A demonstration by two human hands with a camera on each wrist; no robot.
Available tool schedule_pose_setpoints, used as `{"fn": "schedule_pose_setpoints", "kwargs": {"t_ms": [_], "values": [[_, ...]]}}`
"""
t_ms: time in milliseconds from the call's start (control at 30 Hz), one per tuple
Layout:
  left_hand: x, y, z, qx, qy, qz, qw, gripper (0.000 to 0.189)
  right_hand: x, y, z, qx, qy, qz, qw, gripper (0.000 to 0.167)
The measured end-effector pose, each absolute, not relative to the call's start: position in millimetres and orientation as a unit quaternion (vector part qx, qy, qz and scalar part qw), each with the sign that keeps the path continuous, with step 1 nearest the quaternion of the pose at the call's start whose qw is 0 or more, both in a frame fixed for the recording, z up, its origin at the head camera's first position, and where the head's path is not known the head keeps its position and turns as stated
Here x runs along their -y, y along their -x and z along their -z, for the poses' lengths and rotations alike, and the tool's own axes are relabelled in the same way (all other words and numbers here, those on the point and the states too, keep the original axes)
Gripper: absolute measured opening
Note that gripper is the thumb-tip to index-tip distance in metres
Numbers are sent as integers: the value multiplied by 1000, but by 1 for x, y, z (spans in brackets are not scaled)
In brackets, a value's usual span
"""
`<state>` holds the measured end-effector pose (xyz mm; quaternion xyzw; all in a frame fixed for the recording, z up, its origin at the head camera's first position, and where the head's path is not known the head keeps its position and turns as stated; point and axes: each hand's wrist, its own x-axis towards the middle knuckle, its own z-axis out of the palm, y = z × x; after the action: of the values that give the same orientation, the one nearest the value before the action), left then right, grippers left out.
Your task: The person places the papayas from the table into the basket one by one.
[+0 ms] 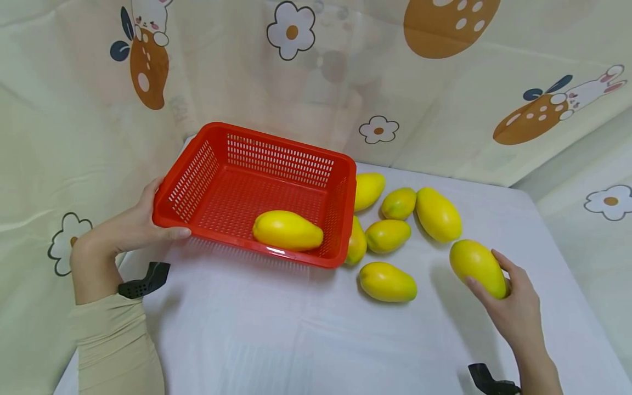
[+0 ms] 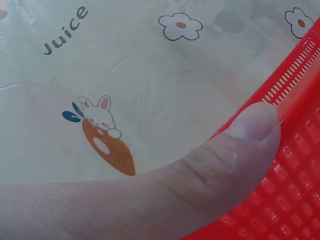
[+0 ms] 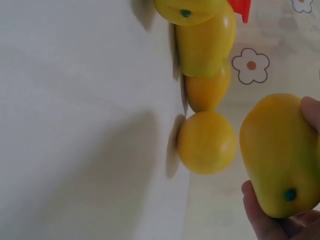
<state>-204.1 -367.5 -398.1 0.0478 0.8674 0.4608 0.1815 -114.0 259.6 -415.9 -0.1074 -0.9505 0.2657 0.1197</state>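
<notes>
A red plastic basket (image 1: pixel 257 186) with slotted walls stands tilted on the left of the table, one yellow mango (image 1: pixel 288 230) lying inside near its front wall. My left hand (image 1: pixel 148 222) grips the basket's left end; in the left wrist view its thumb (image 2: pixel 250 125) lies over the red rim. On the right, my right hand (image 1: pixel 518 304) holds another mango (image 1: pixel 478 267) above the table, thumb on one side and fingers on the other. The right wrist view shows that held mango (image 3: pixel 280 155) with a dark green stem spot.
Several more mangoes lie on the white tablecloth (image 1: pixel 276 340) right of the basket, among them a large mango (image 1: pixel 438 214) and a nearer mango (image 1: pixel 388 282). Some are partly hidden behind the basket's right wall. A printed curtain (image 1: pixel 336 82) hangs behind the table.
</notes>
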Motion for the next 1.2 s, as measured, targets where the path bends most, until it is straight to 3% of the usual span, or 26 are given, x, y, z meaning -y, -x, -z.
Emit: {"fn": "schedule_pose_setpoints", "kwargs": {"t_ms": [1200], "values": [[368, 205, 401, -863, -47, -471, 173, 111, -216, 141, 400, 947, 33, -285, 144, 69]]}}
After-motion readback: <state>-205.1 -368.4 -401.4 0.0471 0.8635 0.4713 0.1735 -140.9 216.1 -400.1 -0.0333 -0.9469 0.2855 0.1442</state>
